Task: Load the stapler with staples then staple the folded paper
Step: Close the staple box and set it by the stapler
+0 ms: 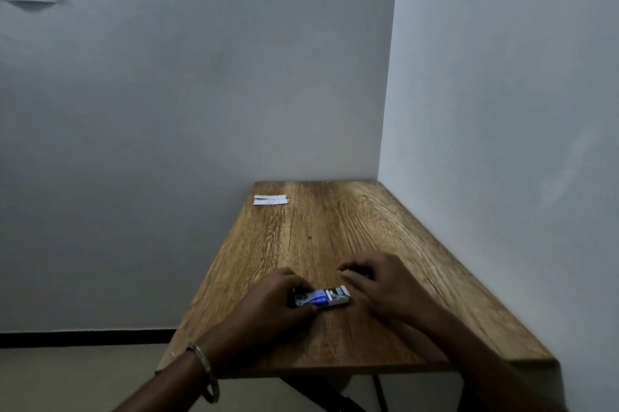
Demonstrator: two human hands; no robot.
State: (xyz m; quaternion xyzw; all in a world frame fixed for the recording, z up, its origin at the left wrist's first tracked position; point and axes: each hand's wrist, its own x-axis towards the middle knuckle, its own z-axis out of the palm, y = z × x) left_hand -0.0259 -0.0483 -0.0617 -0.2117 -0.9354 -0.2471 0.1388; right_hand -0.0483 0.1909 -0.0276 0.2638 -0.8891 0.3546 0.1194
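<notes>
A small blue-and-white staple box (323,298) lies on the wooden table (335,230), its right end slid open. My left hand (278,294) grips the box's left end. My right hand (378,281) rests on the table just right of the box, fingers curled over a small dark object (363,274) that is mostly hidden; I cannot tell if it is the stapler. The folded white paper (270,199) lies at the far left corner of the table, well away from both hands.
The table stands in a corner, with a wall along its far edge and another along its right side. Its left edge drops off to the floor. A metal bangle (206,368) sits on my left wrist.
</notes>
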